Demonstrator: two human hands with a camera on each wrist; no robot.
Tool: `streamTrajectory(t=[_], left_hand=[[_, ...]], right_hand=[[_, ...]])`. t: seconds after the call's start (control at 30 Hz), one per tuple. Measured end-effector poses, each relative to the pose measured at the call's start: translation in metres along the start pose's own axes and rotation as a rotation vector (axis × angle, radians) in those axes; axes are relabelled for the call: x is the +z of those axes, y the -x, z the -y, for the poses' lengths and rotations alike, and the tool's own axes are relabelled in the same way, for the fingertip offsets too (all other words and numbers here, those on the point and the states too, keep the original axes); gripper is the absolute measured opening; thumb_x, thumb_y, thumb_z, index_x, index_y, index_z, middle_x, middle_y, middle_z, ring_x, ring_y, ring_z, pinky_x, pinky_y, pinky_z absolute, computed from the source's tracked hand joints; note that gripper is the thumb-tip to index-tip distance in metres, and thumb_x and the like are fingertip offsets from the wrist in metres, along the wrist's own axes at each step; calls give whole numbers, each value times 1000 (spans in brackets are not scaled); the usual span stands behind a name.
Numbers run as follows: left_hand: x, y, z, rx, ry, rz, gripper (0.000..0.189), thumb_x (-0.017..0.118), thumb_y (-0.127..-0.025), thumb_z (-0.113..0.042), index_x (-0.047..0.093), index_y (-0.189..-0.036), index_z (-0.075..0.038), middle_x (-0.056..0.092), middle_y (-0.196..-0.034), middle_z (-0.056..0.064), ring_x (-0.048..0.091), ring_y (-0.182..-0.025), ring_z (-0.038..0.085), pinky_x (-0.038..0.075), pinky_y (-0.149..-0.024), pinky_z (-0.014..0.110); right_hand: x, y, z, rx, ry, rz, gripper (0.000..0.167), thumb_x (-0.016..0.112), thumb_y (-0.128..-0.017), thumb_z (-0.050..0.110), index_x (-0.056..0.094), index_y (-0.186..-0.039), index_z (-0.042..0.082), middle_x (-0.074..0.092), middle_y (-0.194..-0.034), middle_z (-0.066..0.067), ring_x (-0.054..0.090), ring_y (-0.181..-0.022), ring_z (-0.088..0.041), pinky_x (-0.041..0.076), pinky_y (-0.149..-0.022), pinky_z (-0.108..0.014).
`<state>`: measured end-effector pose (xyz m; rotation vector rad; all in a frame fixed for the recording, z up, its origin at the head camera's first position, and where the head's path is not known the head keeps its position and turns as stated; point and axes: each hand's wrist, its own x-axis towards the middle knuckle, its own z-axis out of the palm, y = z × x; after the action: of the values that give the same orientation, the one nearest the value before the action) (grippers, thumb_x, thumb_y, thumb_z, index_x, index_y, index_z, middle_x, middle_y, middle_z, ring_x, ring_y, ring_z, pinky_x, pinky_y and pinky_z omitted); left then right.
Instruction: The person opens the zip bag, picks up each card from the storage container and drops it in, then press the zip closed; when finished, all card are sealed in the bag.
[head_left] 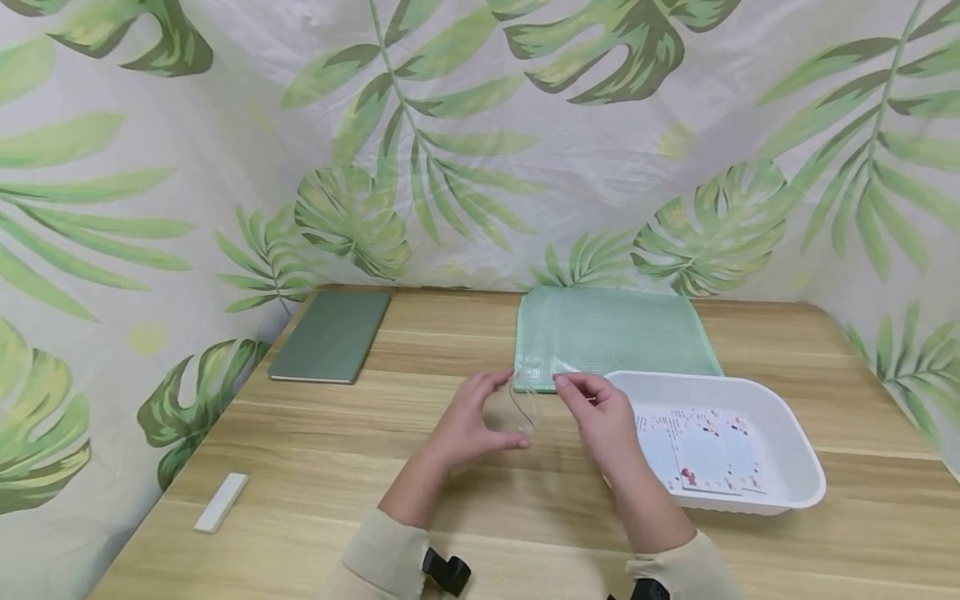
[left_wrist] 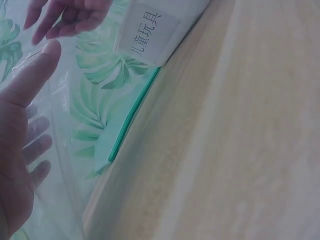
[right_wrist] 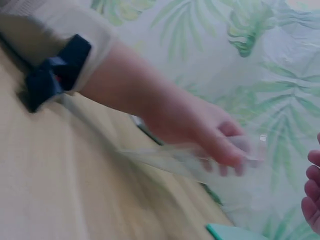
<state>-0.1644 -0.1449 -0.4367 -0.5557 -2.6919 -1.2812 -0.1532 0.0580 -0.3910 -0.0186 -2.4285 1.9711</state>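
Clear plastic (left_wrist: 62,120) in left hand (left_wrist: 15,140)

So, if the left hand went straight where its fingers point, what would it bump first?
The left hand would probably meet the right hand first; depth is unclear, so it might slip past toward the mint-green mesh pouch beyond.

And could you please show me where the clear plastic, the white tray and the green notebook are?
Clear plastic (right_wrist: 175,158): right wrist view, on its see-through sheet.
White tray (head_left: 783,446): head view, on its bare inside.
Green notebook (head_left: 330,337): head view, middle of its cover.
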Motion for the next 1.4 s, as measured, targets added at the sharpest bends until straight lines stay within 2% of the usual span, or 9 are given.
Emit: streamTrajectory(t=[0.17,0.37,0.5,0.63,0.73,0.9,1.0,1.2,1.4], left_hand=[[-3,1,4,-31,100,-9,90,90,-65,-26,47,-143,-10,53,-138,11,47,-129,28,37,-110,53],[-7,1,1,-58,392,-57,76,80,-75,-7,44,-142,-4,49,-142,20,43,-136,34,24,-117,56],[-9,1,0,-70,492,-74,74,78,-75,-1,43,-141,-2,48,-144,23,39,-139,35,19,-119,55],[-10,1,-2,-69,451,-79,74,79,-74,-6,47,-140,-7,52,-142,17,40,-138,31,19,-117,59],[-11,1,-3,-39,423,-76,74,80,-74,-7,47,-141,-8,54,-141,15,42,-135,30,21,-115,59],[-13,2,-2,-32,386,-73,76,80,-74,-5,46,-142,-10,56,-140,13,42,-137,30,25,-113,59],[-13,3,-1,-51,377,-67,77,81,-75,-7,47,-143,-12,56,-141,11,39,-139,30,20,-114,62],[-11,1,-1,-45,365,-62,77,81,-75,-7,47,-143,-13,57,-140,9,41,-138,30,23,-114,60],[-11,0,-1,-32,363,-62,77,81,-75,-6,46,-144,-9,57,-139,11,44,-137,31,27,-113,58]], right_hand=[[-25,-4,4,11,-6,-42,29,63,-95,24,68,-112,1,65,-93,7,55,-91,-8,46,-81,-21],[-64,-7,3,35,-9,-119,34,60,-97,29,65,-118,3,64,-93,19,54,-94,-5,45,-83,-18],[-92,-12,-2,62,23,-180,38,58,-98,36,63,-121,7,61,-92,22,54,-92,-2,46,-80,-14],[-118,-17,-8,101,108,-210,46,55,-98,42,60,-128,9,56,-94,24,52,-93,-2,45,-78,-13],[-135,-20,-14,148,201,-194,55,52,-97,49,56,-134,9,57,-105,15,49,-100,-7,43,-79,-17],[-157,-23,-29,180,386,-79,63,47,-98,52,52,-138,5,54,-132,-16,50,-115,-27,46,-86,-34],[-167,-26,-38,191,495,11,62,46,-100,48,49,-140,0,51,-137,-27,49,-121,-40,47,-93,-51],[-184,-29,-50,283,607,126,59,54,-98,40,47,-139,-2,47,-138,-31,46,-121,-45,38,-99,-62],[-186,-31,-67,228,701,219,58,69,-89,30,53,-133,-5,49,-136,-33,47,-120,-47,36,-99,-62]])
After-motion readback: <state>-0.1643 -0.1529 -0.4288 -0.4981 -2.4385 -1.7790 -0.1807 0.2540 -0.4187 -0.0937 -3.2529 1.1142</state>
